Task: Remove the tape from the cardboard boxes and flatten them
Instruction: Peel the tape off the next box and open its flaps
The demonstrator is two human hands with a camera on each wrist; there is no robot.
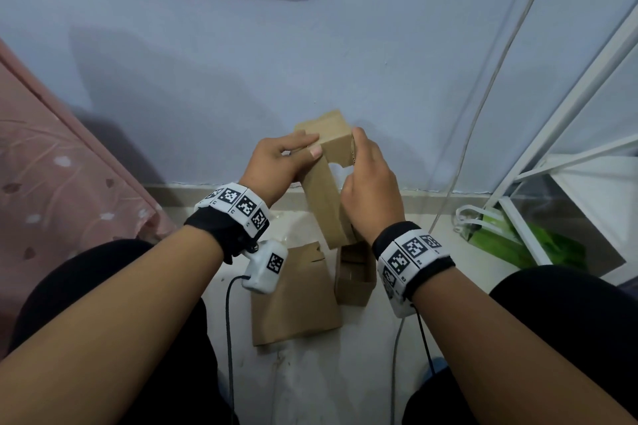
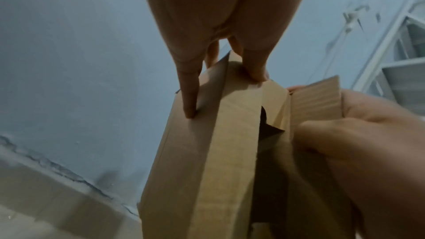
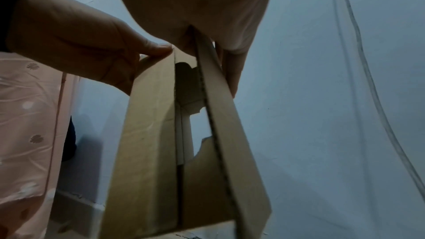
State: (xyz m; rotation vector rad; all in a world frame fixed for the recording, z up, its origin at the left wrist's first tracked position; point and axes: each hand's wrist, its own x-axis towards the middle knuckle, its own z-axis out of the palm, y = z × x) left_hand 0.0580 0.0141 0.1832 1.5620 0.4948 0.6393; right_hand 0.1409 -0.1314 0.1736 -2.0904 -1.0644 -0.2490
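Observation:
A brown cardboard box (image 1: pixel 324 197) stands on end in front of the blue wall, its panels partly unfolded. My left hand (image 1: pixel 279 162) grips its upper left side, thumb on the near face and fingers (image 2: pixel 189 97) on the far face. My right hand (image 1: pixel 369 183) holds the upper right flap (image 2: pixel 317 99), with its fingers (image 3: pixel 234 72) behind the flap (image 3: pixel 220 115). A torn gap shows between the panels (image 3: pixel 186 83). A flattened cardboard piece (image 1: pixel 297 300) lies on the floor below, and a small open box (image 1: pixel 355 276) stands beside it. No tape is plainly visible.
A pink patterned bedcover (image 1: pixel 51 183) hangs at the left. A white metal rack (image 1: pixel 552 155) and a green bag (image 1: pixel 518 238) stand at the right. A thin cable (image 1: pixel 483 97) runs down the wall. My knees in dark trousers (image 1: pixel 569 321) flank the pale floor (image 1: pixel 310 383).

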